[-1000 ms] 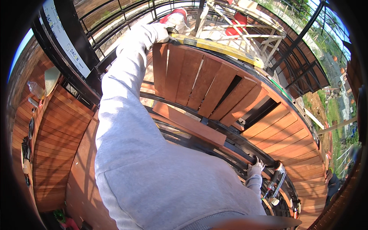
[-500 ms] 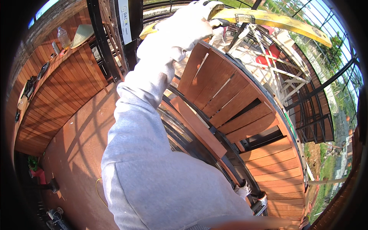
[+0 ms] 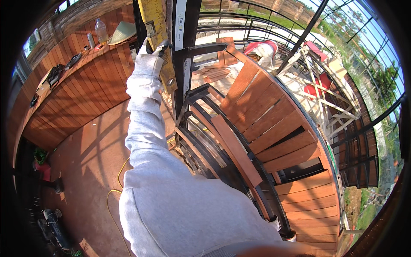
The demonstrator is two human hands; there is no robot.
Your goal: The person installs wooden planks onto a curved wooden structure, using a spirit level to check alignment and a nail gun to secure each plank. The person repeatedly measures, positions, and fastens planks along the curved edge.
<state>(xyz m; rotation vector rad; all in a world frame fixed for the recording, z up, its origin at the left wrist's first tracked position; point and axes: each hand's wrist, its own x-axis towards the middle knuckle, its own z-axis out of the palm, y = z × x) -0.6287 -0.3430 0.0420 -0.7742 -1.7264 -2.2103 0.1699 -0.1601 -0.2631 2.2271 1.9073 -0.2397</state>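
Note:
My left arm, in a pale grey sleeve, reaches up and forward across the middle of the view. At its end my left hand [image 3: 153,51], in a glove with dark fingertips, is closed round the edge of a yellow spirit level [image 3: 156,19]. The level stands nearly upright, its lower end below the hand, beside a black steel post [image 3: 183,55]. Its upper end runs out of the top of the picture. I cannot tell whether the level touches the post. My right hand is out of view.
A curved bench of reddish boards [image 3: 265,105] with gaps stands right of my arm. A loose board [image 3: 235,147] lies along its dark frame. On the left counter [image 3: 81,92] are a conical hat [image 3: 123,33] and a plastic bottle [image 3: 100,30]. A yellow hose [image 3: 112,191] crosses the floor.
My left hand has swung left with the spirit level, which has turned from lying across the top of the view to nearly upright by the post. The view has shifted too.

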